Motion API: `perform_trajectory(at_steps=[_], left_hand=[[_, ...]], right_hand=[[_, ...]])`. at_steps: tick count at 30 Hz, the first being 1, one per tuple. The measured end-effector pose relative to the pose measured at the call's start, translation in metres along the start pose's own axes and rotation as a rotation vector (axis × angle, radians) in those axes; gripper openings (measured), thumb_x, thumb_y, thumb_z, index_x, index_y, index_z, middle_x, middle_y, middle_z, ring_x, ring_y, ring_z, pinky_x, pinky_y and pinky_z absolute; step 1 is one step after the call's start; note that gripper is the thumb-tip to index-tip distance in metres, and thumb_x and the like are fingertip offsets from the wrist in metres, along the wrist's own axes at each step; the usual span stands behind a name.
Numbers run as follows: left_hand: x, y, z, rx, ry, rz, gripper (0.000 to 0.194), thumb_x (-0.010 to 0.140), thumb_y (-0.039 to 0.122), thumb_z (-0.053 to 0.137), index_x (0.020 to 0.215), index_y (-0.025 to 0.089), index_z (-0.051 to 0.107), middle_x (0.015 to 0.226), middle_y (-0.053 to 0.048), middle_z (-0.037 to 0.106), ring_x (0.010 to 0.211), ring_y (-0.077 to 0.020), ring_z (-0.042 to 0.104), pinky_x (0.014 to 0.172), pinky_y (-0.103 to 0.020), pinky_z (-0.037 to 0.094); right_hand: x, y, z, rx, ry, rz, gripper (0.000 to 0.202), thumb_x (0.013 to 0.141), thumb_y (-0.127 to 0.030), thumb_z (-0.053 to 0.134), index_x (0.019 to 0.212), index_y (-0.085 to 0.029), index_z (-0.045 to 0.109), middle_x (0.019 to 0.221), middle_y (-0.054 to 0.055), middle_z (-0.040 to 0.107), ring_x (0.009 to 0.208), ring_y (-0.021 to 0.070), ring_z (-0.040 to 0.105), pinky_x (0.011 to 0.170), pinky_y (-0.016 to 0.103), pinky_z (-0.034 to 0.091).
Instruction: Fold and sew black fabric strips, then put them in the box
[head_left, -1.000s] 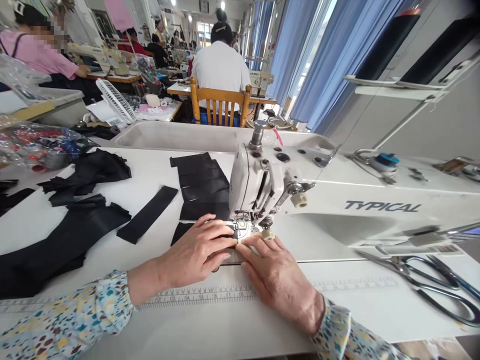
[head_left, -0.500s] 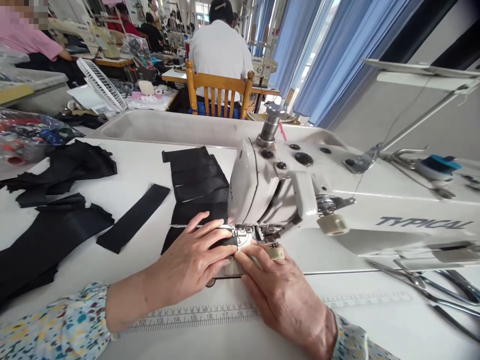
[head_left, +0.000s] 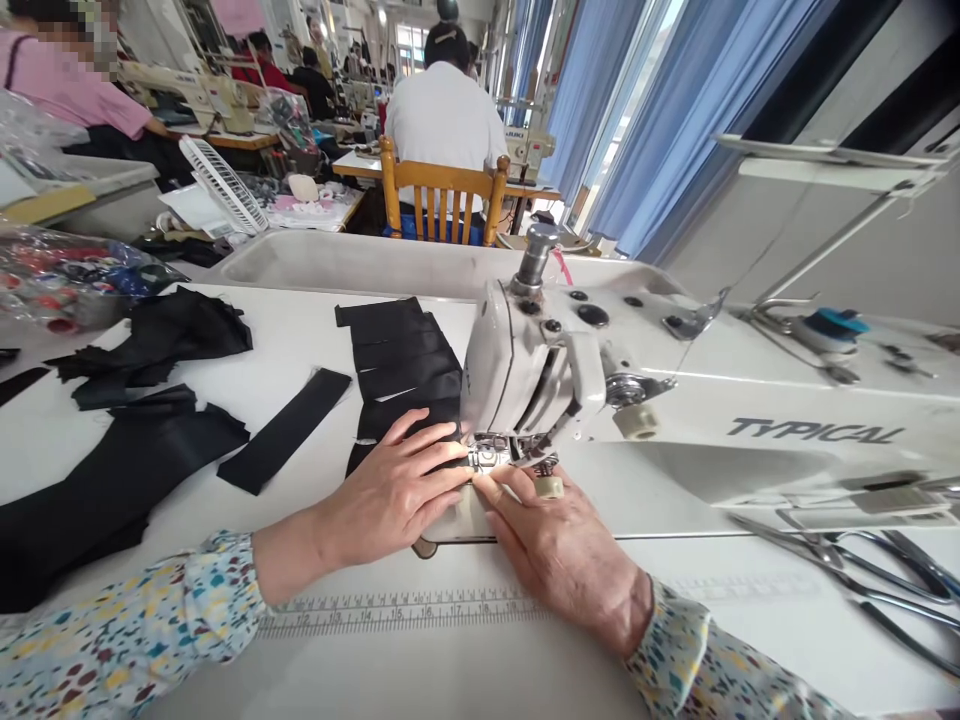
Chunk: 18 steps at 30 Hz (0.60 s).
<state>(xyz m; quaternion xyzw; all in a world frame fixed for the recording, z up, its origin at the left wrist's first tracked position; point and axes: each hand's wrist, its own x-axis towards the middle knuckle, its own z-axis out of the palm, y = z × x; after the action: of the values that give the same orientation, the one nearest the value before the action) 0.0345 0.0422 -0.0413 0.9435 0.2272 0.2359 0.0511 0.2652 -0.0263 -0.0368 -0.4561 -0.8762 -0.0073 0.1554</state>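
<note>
My left hand (head_left: 397, 490) lies flat with its fingers spread over black fabric strips (head_left: 409, 340), laid overlapping in a row left of the sewing machine head (head_left: 499, 360). Its fingertips reach the presser foot (head_left: 489, 458), which glows under the machine's light. On the near right side of the foot, my right hand (head_left: 566, 545) has its fingers drawn together, their tips close to the left fingertips. What those tips hold, if anything, is hidden. A single black strip (head_left: 285, 430) lies apart to the left.
Crumpled black fabric (head_left: 127, 460) covers the table's left side. Scissors (head_left: 847, 565) lie at the right edge. A printed ruler scale (head_left: 405, 612) runs along the front. Ahead stands a wooden chair (head_left: 446, 190), with a person in white (head_left: 446, 120) seated on it.
The camera view has shifted slightly, moving the left-hand fabrics rightward in the picture. Less black fabric shows between my left fingers by the presser foot. Both hands stay at the foot.
</note>
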Motion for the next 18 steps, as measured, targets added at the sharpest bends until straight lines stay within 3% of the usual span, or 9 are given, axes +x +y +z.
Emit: perform_trajectory(at_steps=[5,18], left_hand=[[-0.001,0.001,0.004,-0.036,0.052,0.018,0.023,0.102,0.014,0.054,0.119,0.019,0.068,0.11,-0.004,0.077,0.114,-0.0234,0.065,0.119,-0.054,0.032],[0.003,-0.004,0.002,-0.073,0.05,-0.042,0.02,0.103,0.017,0.054,0.11,0.021,0.072,0.107,-0.003,0.076,0.104,-0.0199,0.068,0.118,-0.052,0.031]], right_hand=[[0.003,0.0,0.002,-0.07,0.009,-0.02,0.034,0.103,-0.021,0.044,0.132,-0.013,0.06,0.122,0.013,0.068,0.098,0.0254,0.06,0.09,0.044,0.047],[0.006,-0.01,0.005,-0.223,0.042,-0.04,0.034,0.1,-0.023,0.049,0.128,-0.007,0.061,0.114,0.016,0.066,0.098,0.0295,0.056,0.089,0.045,0.049]])
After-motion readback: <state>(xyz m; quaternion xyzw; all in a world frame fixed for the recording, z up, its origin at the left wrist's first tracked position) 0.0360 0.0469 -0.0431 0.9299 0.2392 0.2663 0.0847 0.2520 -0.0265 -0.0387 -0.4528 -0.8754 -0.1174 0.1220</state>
